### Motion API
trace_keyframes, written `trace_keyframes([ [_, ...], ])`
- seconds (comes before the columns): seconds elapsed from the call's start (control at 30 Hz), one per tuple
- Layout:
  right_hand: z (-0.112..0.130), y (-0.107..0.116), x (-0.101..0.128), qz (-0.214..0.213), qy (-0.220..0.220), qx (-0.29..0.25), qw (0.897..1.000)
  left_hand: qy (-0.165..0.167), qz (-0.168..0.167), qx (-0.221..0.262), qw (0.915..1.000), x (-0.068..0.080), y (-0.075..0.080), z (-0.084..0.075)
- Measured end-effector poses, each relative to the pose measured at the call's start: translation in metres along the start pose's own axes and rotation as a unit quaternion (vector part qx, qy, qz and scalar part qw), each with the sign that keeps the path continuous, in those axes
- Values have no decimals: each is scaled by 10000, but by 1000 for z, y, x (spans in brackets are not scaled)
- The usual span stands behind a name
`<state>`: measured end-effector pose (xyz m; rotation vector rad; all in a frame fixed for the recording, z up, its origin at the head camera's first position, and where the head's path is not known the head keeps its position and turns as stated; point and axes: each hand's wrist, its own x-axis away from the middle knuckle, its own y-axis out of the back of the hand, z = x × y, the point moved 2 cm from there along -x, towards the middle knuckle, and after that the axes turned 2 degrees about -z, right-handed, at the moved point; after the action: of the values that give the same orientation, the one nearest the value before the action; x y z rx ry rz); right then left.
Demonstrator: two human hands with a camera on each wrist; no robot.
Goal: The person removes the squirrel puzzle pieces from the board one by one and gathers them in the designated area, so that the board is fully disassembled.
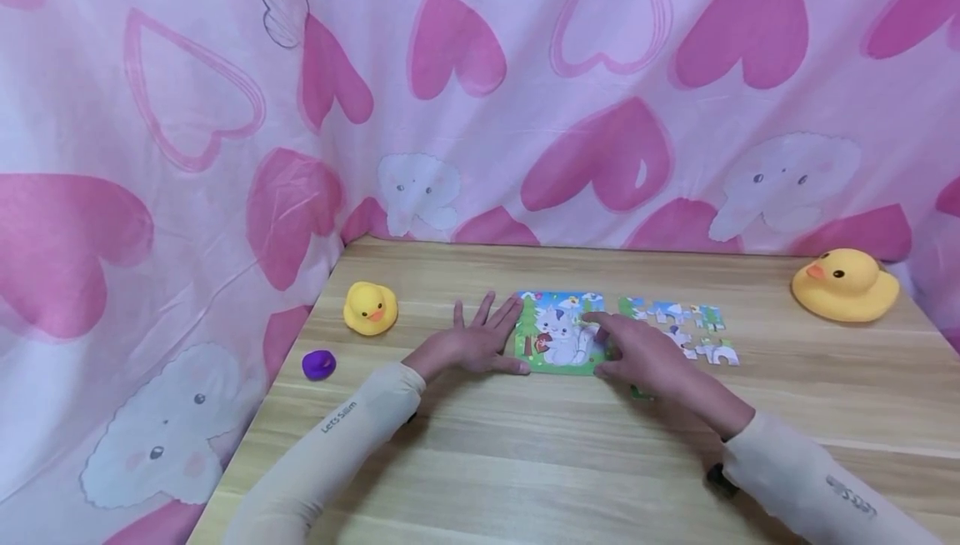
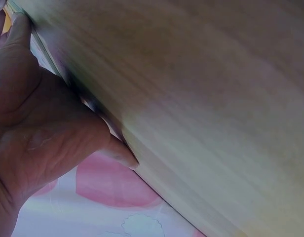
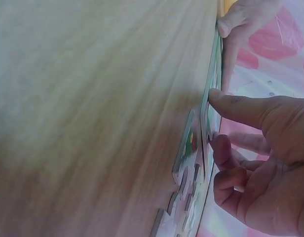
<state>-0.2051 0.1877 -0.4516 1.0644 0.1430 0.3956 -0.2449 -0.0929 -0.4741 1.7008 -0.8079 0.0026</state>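
I have the cat jigsaw puzzle (image 1: 558, 334) lying flat near the middle of the wooden table (image 1: 525, 453), with both hands at it. My left hand (image 1: 480, 338) lies flat with fingers spread and straight, fingertips touching the puzzle's left edge, gripping nothing. My right hand (image 1: 641, 353) rests over the puzzle's right side; in the right wrist view the forefinger (image 3: 231, 104) is stretched out and presses down on the board's edge, while the other fingers curl loosely and hold nothing that I can see.

The loose puzzle pieces (image 1: 686, 328) sit just to the right of the board, partly under my right hand.

My worry is the pressing finger: it bears on the very edge, so the thin board could tip or slide toward the left hand, and seated pieces might pop out. My right wrist could also sweep the loose pieces as it shifts. The small rubber duck (image 1: 370, 308), the purple ring (image 1: 318, 364) and the large rubber duck (image 1: 846, 284) stand well apart, out of harm's way.
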Motion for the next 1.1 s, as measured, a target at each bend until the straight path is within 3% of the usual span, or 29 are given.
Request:
trace_keyframes([
  [0.23,-6,4,-5,285,160,-335,9989,-111,-34,-117,9999,4,5,-6],
  [0.6,-6,13,-17,921,476,110,9946,-63,27,20,10000,-6,-2,-2],
  [0.8,-8,12,-20,905,481,31,9947,-81,-19,-115,9999,0,3,-5],
  [1.1,-11,7,-20,595,772,-459,9942,10,-38,-10,10000,-4,-3,4],
])
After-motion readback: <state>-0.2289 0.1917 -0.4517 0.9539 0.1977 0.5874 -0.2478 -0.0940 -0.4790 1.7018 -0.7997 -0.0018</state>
